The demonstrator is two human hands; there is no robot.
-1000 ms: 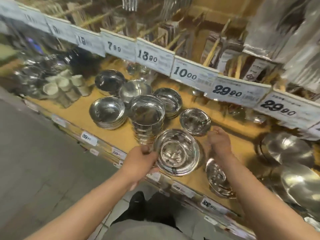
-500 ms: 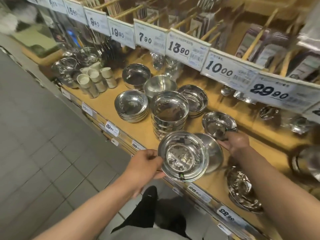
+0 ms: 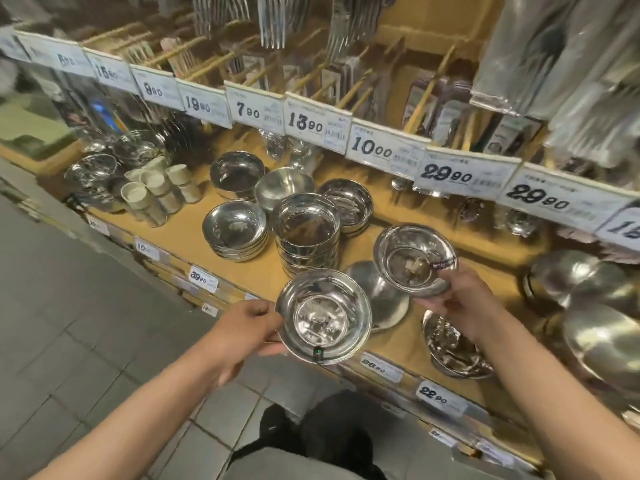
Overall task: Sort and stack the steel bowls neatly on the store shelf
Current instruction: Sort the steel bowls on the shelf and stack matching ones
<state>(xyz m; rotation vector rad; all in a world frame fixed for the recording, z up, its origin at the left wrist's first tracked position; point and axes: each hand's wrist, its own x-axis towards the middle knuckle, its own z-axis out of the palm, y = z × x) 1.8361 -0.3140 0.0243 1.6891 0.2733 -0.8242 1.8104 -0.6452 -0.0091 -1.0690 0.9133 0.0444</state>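
Observation:
My left hand [image 3: 242, 332] grips the left rim of a wide steel bowl [image 3: 323, 315], held above the front edge of the wooden shelf [image 3: 180, 233]. My right hand [image 3: 464, 303] holds a second steel bowl [image 3: 414, 258] by its near rim, lifted off the shelf and tilted toward me. An upturned bowl [image 3: 379, 292] lies on the shelf between them. Behind stand a tall stack of bowls [image 3: 306, 233], a lower stack [image 3: 235, 230] to its left, and another stack [image 3: 348, 206] further back.
Two more bowls [image 3: 237, 173] sit at the back. White cups [image 3: 156, 194] stand at the left, larger steel pans [image 3: 588, 306] at the right, shallow dishes [image 3: 450, 348] near the front edge. Price tags [image 3: 313, 121] hang from an upper rail with cutlery above.
My right hand has taken the bowl from the shelf and lifted it. My left hand keeps hold of the wide bowl, with an upturned bowl now showing behind it. The view swung left.

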